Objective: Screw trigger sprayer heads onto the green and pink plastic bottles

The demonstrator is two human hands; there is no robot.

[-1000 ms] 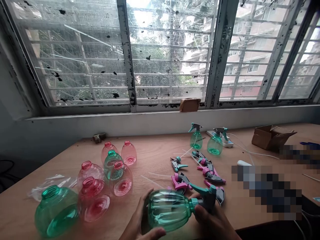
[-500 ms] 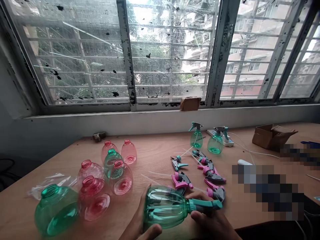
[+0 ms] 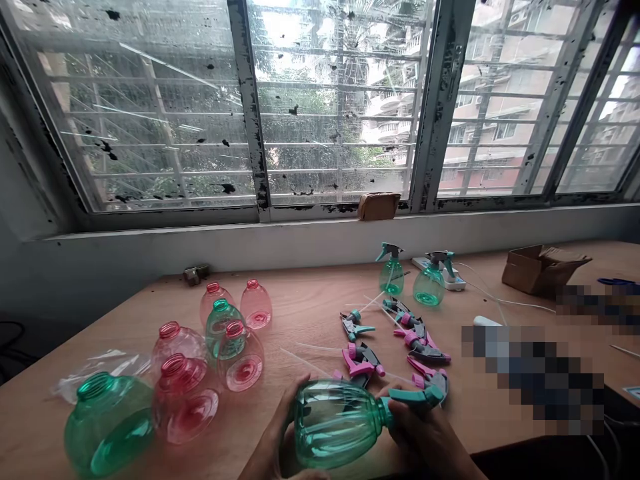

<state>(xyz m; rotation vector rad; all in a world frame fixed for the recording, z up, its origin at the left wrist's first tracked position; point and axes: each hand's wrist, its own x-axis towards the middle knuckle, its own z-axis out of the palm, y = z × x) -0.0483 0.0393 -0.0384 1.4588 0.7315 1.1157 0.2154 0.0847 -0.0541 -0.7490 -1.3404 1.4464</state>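
A clear green spray bottle (image 3: pixel 337 423) lies on its side in the air, its teal and grey spray head (image 3: pixel 413 399) pointing right. My left hand (image 3: pixel 277 433) is wrapped round the bottle's base end. My right hand (image 3: pixel 430 433) grips the spray head at the collar, where the neck meets it. Just beyond the bottle, several loose spray heads lie on the table, among them a pink and grey one (image 3: pixel 363 360) and a teal one (image 3: pixel 354 325), with thin tubes attached. Part of the pile is hidden behind the bottle and my right hand.
Headless green (image 3: pixel 107 423) and pink bottles (image 3: pixel 185 403) stand at the left beside a plastic bag (image 3: pixel 103 367). Two green spray bottles with heads (image 3: pixel 391 275) stand at the back near a power strip (image 3: pixel 454 283). A cardboard box (image 3: pixel 537 273) sits at the back right.
The bottle has shifted slightly right and down, and its spray head has turned. My right hand's fingers have moved round the collar. The other bottles and loose heads stay put.
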